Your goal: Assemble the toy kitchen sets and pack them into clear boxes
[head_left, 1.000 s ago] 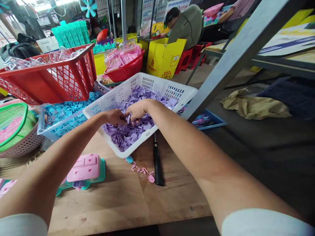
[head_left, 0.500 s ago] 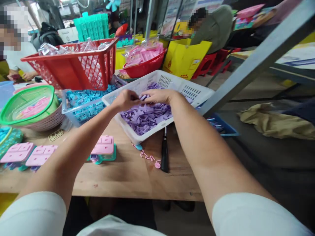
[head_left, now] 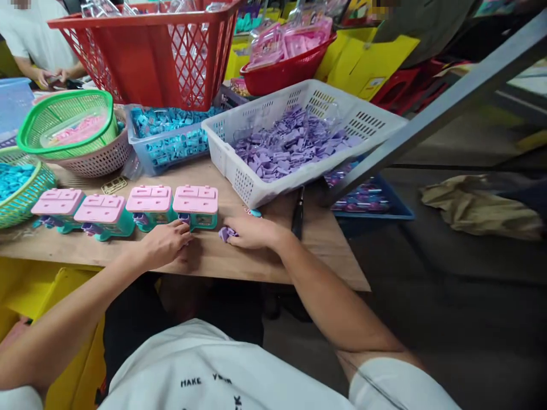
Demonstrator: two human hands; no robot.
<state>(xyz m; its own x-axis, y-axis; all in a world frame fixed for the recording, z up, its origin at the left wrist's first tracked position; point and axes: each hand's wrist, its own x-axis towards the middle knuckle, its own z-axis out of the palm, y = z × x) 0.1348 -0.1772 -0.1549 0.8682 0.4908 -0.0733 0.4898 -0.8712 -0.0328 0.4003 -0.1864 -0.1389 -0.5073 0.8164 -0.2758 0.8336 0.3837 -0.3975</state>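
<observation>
My right hand (head_left: pixel 253 232) rests low over the wooden table, its fingers closed around a few small purple plastic pieces (head_left: pixel 228 233). At the front of the rightmost pink-and-teal toy box (head_left: pixel 196 202) is my left hand (head_left: pixel 167 244), its fingers curled together beside the box's purple part. What those fingertips hold, if anything, is hidden. Three similar boxes (head_left: pixel 149 202) stand to the left, each with a pink lid and a purple part in front. Behind my right hand, a white basket (head_left: pixel 252 191) holds a heap of loose purple pieces (head_left: pixel 294 142).
A black-handled tool (head_left: pixel 298 216) lies beside the white basket, near a slanting metal post (head_left: pixel 427 105). A red basket (head_left: pixel 123 62) stands behind a bin of blue pieces (head_left: pixel 171 136). Green basket (head_left: pixel 64 149) at left; blue tray (head_left: pixel 397 208) at right. A person sits across the table.
Both my hands have come out of the white basket towards the table's near edge, the left one to the toy boxes. Purple pieces are in my right hand. The view has tilted down.
</observation>
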